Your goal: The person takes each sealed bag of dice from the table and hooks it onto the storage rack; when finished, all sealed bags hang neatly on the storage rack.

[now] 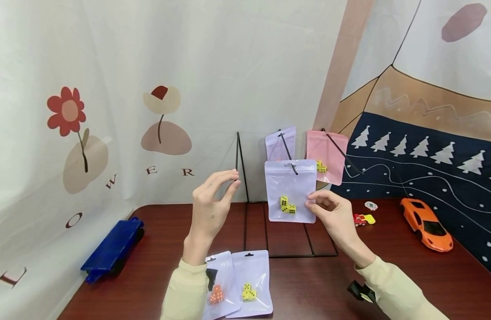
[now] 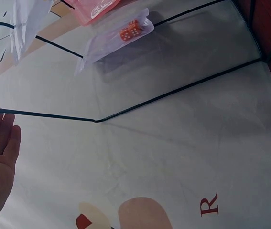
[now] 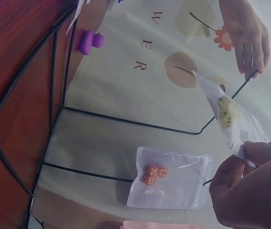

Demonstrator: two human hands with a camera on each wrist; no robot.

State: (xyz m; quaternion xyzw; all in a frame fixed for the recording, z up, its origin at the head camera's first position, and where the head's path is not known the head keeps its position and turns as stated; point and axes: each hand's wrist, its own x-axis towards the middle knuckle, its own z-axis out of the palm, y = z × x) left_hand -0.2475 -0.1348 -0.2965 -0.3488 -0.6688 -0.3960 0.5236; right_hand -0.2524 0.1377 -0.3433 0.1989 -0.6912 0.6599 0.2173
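My left hand [image 1: 211, 198] pinches the tip of the left prong [image 2: 42, 114] of a black wire display rack [image 1: 247, 186]. With thumb and fingers, my right hand [image 1: 337, 218] pinches the right edge of a pale purple zip pouch [image 1: 275, 184] holding yellow dice. A middle prong passes through the pouch's hanging hole. Farther back on the same prong hangs another purple pouch [image 3: 188, 186] with orange dice. A pink pouch [image 1: 331, 153] with yellow dice hangs on the right prong. Nothing hangs on the left prong.
On the table in front lie two purple pouches, one with orange dice [image 1: 216, 295] and one with yellow dice [image 1: 249, 293]. A blue toy trailer [image 1: 113, 251] stands left; an orange toy car [image 1: 427, 226] and a small red-yellow toy [image 1: 363, 219] stand right. A printed curtain [image 1: 229, 66] hangs behind.
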